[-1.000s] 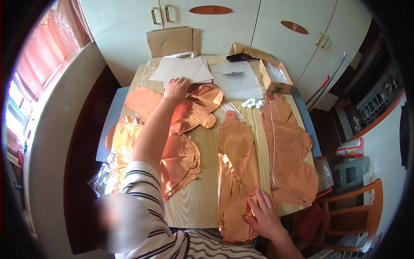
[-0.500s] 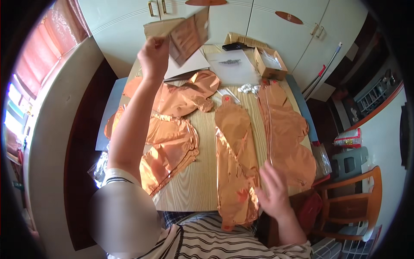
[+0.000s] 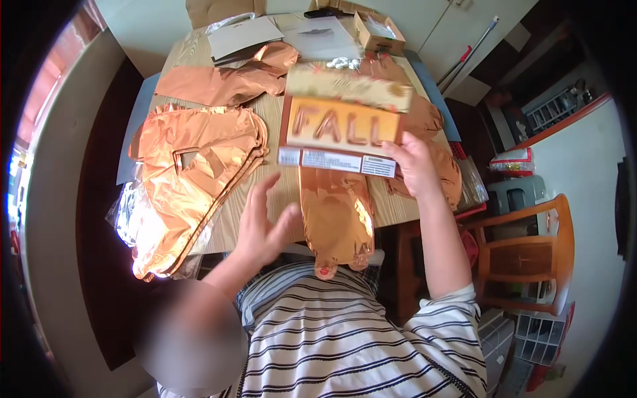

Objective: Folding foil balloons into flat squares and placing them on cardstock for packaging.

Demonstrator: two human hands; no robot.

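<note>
Pinched at its right end, a printed package card (image 3: 338, 123) with a picture of letter balloons is in my right hand (image 3: 417, 164). It is held above the table, slightly blurred. My left hand (image 3: 260, 229) hovers empty at the near side, fingers apart. Beneath the card lies a flat copper foil balloon (image 3: 337, 212), its lower end over the table edge and its upper part hidden. To the left is another flat foil balloon (image 3: 199, 149) with a small hole in its shape. A further copper foil balloon (image 3: 206, 83) lies behind it.
At the far side of the wooden table (image 3: 279, 156) are white sheets (image 3: 245, 36), a clear plastic sheet (image 3: 322, 36), small white balls (image 3: 344, 63) and an open cardboard box (image 3: 379, 32). More copper foil (image 3: 441, 172) lies at right. A wooden chair (image 3: 517, 255) stands beyond.
The card has passed from my left hand at the far left to my right hand over the middle. My left hand has come back near the table's edge. The view has tilted downward.
</note>
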